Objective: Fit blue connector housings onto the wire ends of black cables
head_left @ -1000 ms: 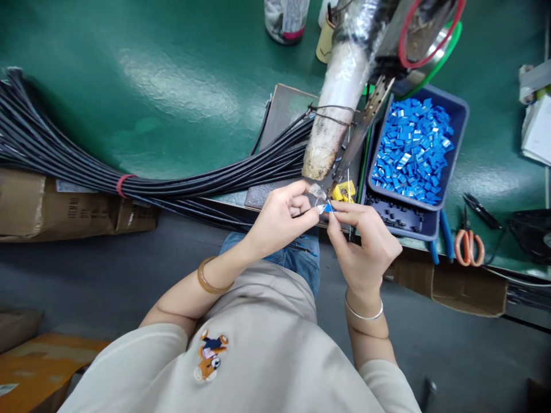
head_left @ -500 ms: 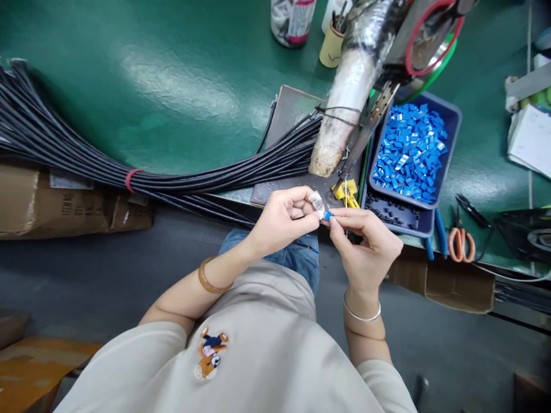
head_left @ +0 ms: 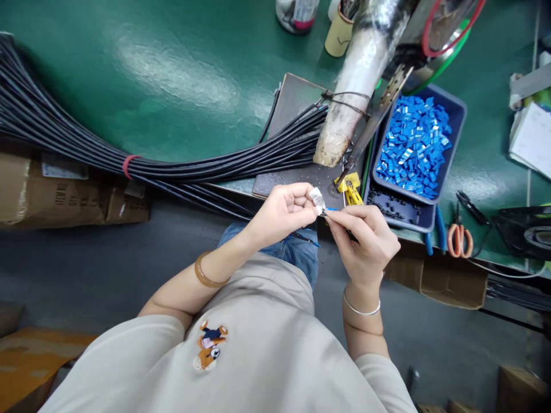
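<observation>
My left hand (head_left: pixel 286 209) is closed in a pinch on a cable end that carries a white printed label (head_left: pixel 317 198); most of the cable is hidden by the fingers. Facing it, my right hand (head_left: pixel 365 238) pinches a small blue connector piece (head_left: pixel 331 209) between thumb and forefinger. The blue piece meets the cable tip just right of the label; whether the wires are inside it is too small to tell. Below the hands, another dark cable with a blue tip (head_left: pixel 316 244) hangs over my lap.
A bundle of black cables (head_left: pixel 193 171), tied with a red band, lies along the table edge. A blue-grey bin (head_left: pixel 458 135) of blue pieces rests on a tray (head_left: pixel 426 221) of black parts. Yellow tool (head_left: pixel 353 189), orange-handled scissors (head_left: pixel 460 240) and a wrapped white post (head_left: pixel 344 109) stand nearby.
The blue piece has tilted in my right fingers and now shows a thinner side. The label stands a little more open to view. The camera view has shifted slightly.
</observation>
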A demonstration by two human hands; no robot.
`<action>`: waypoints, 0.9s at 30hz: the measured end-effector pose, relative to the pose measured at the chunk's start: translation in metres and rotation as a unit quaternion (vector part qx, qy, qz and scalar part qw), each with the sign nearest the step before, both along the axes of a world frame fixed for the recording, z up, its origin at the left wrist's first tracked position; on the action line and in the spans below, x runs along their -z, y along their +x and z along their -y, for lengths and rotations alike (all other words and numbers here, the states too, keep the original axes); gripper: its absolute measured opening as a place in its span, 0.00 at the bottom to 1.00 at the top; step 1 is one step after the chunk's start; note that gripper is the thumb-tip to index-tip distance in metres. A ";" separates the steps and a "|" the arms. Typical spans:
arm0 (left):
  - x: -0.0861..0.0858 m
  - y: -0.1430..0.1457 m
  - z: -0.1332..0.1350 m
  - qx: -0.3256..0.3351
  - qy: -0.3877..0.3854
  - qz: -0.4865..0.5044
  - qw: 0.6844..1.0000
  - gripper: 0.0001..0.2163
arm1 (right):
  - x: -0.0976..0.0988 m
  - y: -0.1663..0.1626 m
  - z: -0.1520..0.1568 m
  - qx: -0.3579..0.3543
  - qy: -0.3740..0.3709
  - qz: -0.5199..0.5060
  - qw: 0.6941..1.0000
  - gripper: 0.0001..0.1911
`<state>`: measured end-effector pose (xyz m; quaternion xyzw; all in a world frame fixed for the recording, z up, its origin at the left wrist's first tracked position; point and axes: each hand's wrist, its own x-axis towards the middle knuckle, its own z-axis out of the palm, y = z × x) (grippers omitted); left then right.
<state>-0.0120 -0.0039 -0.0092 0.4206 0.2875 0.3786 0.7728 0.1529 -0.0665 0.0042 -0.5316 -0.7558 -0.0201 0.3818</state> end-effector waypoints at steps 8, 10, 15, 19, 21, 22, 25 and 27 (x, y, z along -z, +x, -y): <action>0.004 -0.004 0.000 0.030 0.005 -0.019 0.999 0.06 | 0.011 0.003 0.000 0.006 0.064 0.075 0.995 0.16; 0.004 -0.004 0.000 0.037 0.004 -0.023 0.999 0.06 | 0.013 0.005 0.000 0.010 0.077 0.091 0.993 0.18; 0.003 -0.002 0.001 0.033 0.016 -0.024 0.999 0.06 | 0.014 0.007 0.000 0.003 0.077 0.107 0.991 0.15; 0.005 -0.001 0.003 0.025 0.056 -0.037 0.997 0.05 | 0.005 0.004 0.000 -0.018 -0.006 0.027 0.999 0.09; 0.006 0.000 0.004 0.020 0.080 -0.066 0.994 0.05 | 0.000 0.002 0.000 -0.023 -0.069 -0.027 0.997 0.05; 0.006 0.000 0.005 0.018 0.093 -0.081 0.992 0.05 | -0.003 0.001 0.000 -0.024 -0.093 -0.046 0.994 0.04; 0.009 0.001 0.007 0.010 0.127 -0.108 0.986 0.04 | -0.006 -0.001 -0.001 -0.024 -0.134 -0.073 0.988 0.04; 0.010 0.002 0.008 0.001 0.146 -0.113 0.983 0.04 | -0.005 -0.002 -0.001 -0.019 -0.132 -0.071 0.989 0.04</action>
